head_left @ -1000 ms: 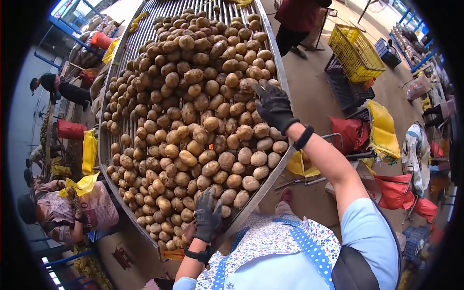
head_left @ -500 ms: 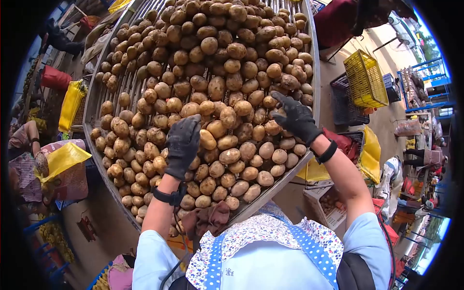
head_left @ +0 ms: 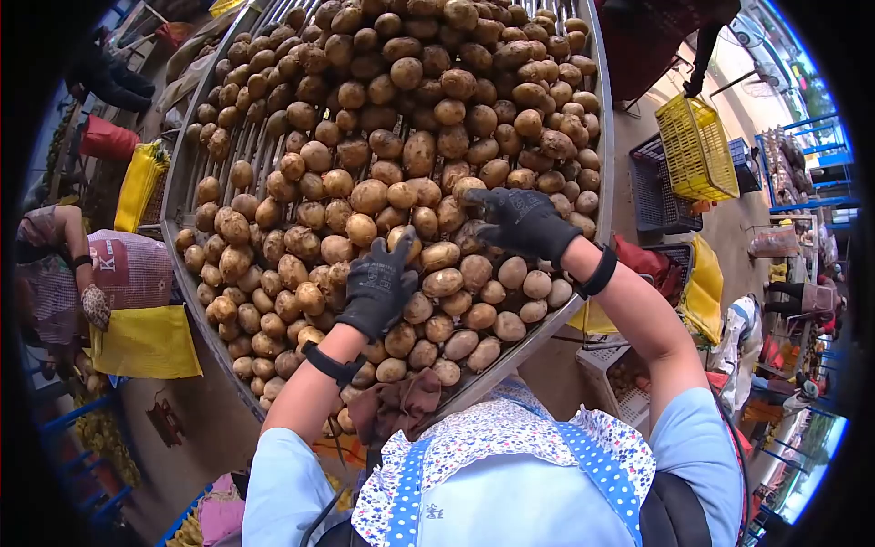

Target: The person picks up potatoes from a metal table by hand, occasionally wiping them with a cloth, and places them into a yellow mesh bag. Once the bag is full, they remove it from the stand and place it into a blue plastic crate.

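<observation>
Brown, soil-marked potatoes point(head_left: 368, 197) lie heaped on a slatted sorting table point(head_left: 182, 205). My left hand point(head_left: 378, 290), in a black glove, rests over the near middle of the heap, its fingers apart around the near side of a potato point(head_left: 404, 244). My right hand point(head_left: 527, 223), gloved alike, reaches in from the right with its fingers spread leftward. Its index fingertip touches a pale potato point(head_left: 468, 190), and the thumb hangs apart below. Neither hand has a potato enclosed. Some potatoes are hidden under the palms.
A raised metal rim point(head_left: 603, 137) edges the table. A brown cloth point(head_left: 396, 406) lies at its near edge. To the right stand a yellow crate point(head_left: 697, 150), a dark crate point(head_left: 658, 187) and a pale crate point(head_left: 629, 387). Another person's gloved hand point(head_left: 95, 305) is by a sack at left.
My left hand has moved right and its fingers have spread. My right hand has shifted left and slightly nearer. At upper right, another person's hand has come to the yellow crate.
</observation>
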`<state>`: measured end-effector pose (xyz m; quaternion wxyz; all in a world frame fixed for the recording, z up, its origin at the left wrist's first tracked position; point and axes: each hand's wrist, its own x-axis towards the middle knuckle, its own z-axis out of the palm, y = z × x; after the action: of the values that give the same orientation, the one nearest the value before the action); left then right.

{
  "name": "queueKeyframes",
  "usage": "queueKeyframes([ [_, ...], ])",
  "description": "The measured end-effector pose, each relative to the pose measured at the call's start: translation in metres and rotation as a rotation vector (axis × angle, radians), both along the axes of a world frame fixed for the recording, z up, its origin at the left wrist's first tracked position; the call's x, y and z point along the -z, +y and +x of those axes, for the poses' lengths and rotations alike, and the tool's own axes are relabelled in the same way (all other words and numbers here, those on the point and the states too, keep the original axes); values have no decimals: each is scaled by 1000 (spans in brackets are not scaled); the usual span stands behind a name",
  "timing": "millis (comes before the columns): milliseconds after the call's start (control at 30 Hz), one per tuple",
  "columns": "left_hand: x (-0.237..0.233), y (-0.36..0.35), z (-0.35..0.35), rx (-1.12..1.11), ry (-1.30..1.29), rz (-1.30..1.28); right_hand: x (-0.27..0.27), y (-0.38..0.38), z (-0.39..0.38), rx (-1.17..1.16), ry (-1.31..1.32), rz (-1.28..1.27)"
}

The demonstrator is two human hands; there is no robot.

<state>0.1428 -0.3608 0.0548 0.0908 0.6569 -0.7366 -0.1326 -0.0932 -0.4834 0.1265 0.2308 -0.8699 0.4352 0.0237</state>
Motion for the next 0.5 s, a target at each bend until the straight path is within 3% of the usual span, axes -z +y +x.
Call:
queueKeyframes([
  [67,-9,-25,-10,15,-97,129,-1,4,-6,31,23,32],
  [167,7,-42,3,101,-39,146,3,18,-18,32,-92,107],
  [233,12,-36,11,83,210,-27,0,30,-32,207,-614,723],
  [267,-12,-32,4,69,366,-16,16,39,-46,42,-894,665],
  [300,-41,-29,-9,55,523,4,12,56,-43,265,-1090,1195],
  [367,-59,-31,-31,118,593,-36,14,81,-41,432,-1366,1510],
  [433,-71,-60,-42,364,516,-41,40,97,-52,274,-1659,1789],
  [467,-54,-84,-44,271,409,-268,18,105,-42,486,-1634,1654],
  [500,-42,-110,-44,139,341,-372,25,115,-41,512,-1768,1613],
])
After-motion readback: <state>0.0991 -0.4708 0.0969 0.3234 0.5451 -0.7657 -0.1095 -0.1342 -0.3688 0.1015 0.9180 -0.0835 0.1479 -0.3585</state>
